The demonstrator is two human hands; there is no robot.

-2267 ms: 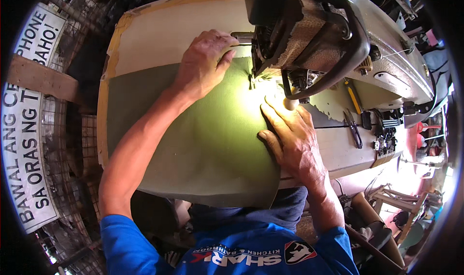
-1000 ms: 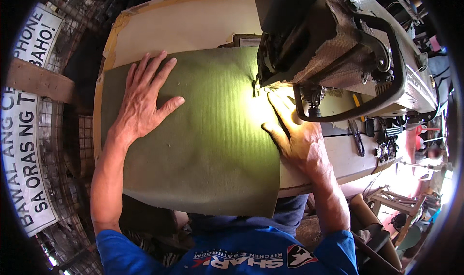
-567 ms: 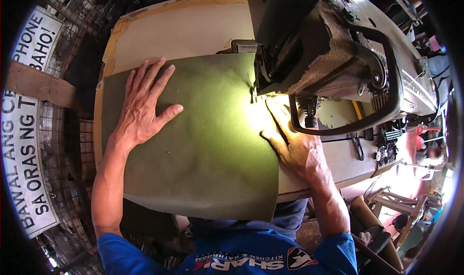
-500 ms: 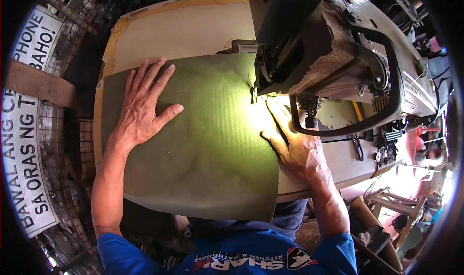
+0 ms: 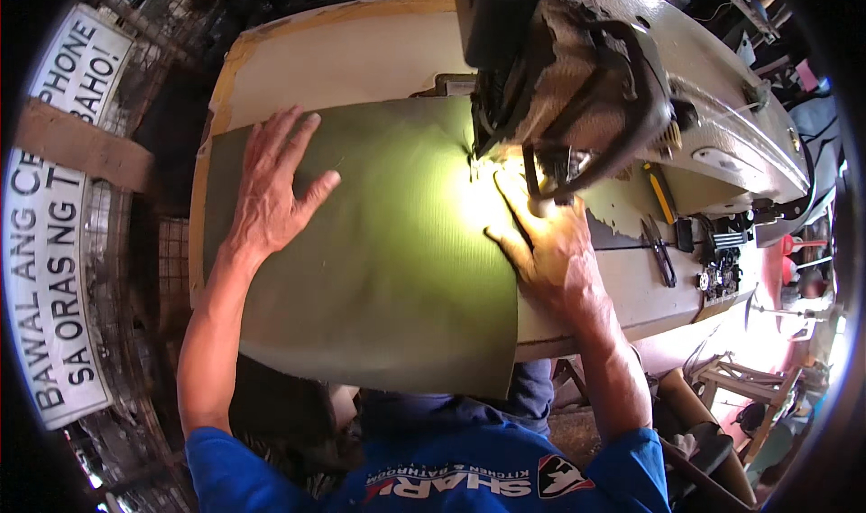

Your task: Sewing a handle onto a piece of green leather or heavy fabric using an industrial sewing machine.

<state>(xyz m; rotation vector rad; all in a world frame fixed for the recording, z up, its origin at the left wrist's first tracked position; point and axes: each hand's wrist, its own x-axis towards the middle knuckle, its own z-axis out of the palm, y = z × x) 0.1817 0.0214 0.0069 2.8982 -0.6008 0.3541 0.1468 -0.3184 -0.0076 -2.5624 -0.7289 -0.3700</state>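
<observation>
An olive-green ribbed sheet [image 5: 370, 306] lies across the worktable under the sewing machine [image 5: 586, 71]. My left hand [image 5: 280, 188] rests on its left part, open, fingers spread with the thumb out to the right. My right hand [image 5: 550, 256] lies with fingers extended at the right edge of the sheet, fingertips beside the lit presser foot [image 5: 475, 166], partly hidden by the machine's dark looped bar [image 5: 622, 143]. Strong glare around the foot obscures the fine detail there.
The pale tabletop [image 5: 334, 49] has taped edges. Right of the machine bed lie a yellow utility knife [image 5: 661, 193], dark snips [image 5: 659, 253] and small metal parts [image 5: 722, 274]. A wire mesh with a wooden slat [image 5: 81, 139] and signs stands at the left; clutter is at lower right.
My left hand has left the bar behind the foot and lies spread farther left on the sheet. My right hand stays by the foot. In the last half second the view has shifted slightly.
</observation>
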